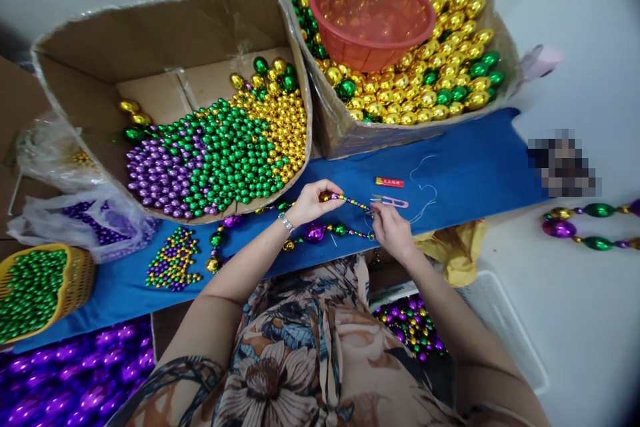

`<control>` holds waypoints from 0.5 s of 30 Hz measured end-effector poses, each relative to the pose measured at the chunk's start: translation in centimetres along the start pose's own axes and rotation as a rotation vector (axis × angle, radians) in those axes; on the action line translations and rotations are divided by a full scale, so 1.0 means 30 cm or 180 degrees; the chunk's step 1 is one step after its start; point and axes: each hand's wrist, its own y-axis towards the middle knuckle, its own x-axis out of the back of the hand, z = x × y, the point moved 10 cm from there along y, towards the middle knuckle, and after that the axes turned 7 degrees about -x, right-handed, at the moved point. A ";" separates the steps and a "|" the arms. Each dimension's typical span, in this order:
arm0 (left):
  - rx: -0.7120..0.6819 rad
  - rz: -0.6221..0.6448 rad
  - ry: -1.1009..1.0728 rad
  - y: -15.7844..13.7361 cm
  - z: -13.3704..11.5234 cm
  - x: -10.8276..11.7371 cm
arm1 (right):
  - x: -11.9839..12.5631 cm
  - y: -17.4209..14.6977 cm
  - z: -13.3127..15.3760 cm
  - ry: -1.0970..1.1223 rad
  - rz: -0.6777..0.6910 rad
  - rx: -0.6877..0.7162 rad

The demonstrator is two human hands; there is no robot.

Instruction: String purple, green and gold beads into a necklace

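Observation:
A string of small purple, green and gold beads (353,201) stretches between my two hands above the blue cloth. My left hand (313,203), with a watch at the wrist, pinches its left end, where a gold bead shows at the fingertips. Closed on the right end of the string is my right hand (393,228); its fingertips are partly hidden. Larger beads, among them a purple bead (315,233), form a strand lying below and left of my hands. Just beyond my right hand lie pink-handled thread snips (396,201), a red and yellow lighter (389,182) and loose thread (427,188).
Two boxes stand behind: the left box (165,33) holds small beads, the right one larger beads and a red basket (373,47). Loose beads (173,259) lie on the blue cloth (117,293). A yellow basket (80,280) of green beads sits at far left.

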 end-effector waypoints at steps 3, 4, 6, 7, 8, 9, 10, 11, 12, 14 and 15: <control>0.0028 0.0038 0.0009 0.000 0.002 -0.010 | -0.005 0.008 0.018 -0.0043 -0.0050 -0.0022; 0.0023 0.0008 -0.0009 0.001 0.003 -0.007 | -0.008 0.011 0.021 -0.0017 -0.0036 -0.0024; -0.0032 -0.0092 -0.0041 0.005 0.003 0.008 | -0.014 0.017 0.028 0.0140 0.0053 0.0010; -0.0076 -0.0132 -0.0051 0.009 0.002 0.017 | -0.015 0.021 0.029 0.0256 0.0109 0.0032; -0.0121 -0.0155 -0.0065 0.013 0.001 0.025 | -0.014 0.026 0.027 0.0378 0.0162 0.0037; -0.0153 -0.0154 -0.0091 0.017 0.002 0.030 | -0.010 0.031 0.022 0.0498 0.0206 0.0022; -0.0166 -0.0129 -0.0132 0.022 0.005 0.033 | -0.006 0.037 0.013 0.0610 0.0239 -0.0009; -0.0162 -0.0098 -0.0187 0.027 0.010 0.035 | -0.002 0.043 0.004 0.0709 0.0276 -0.0044; -0.0141 -0.0071 -0.0245 0.031 0.015 0.036 | -0.001 0.048 -0.004 0.0798 0.0320 -0.0076; -0.0060 -0.0037 -0.0338 0.040 0.029 0.037 | -0.007 0.052 -0.019 0.0975 0.0450 -0.0138; -0.0020 -0.0029 -0.0360 0.044 0.035 0.037 | -0.013 0.052 -0.026 0.1081 0.0514 -0.0185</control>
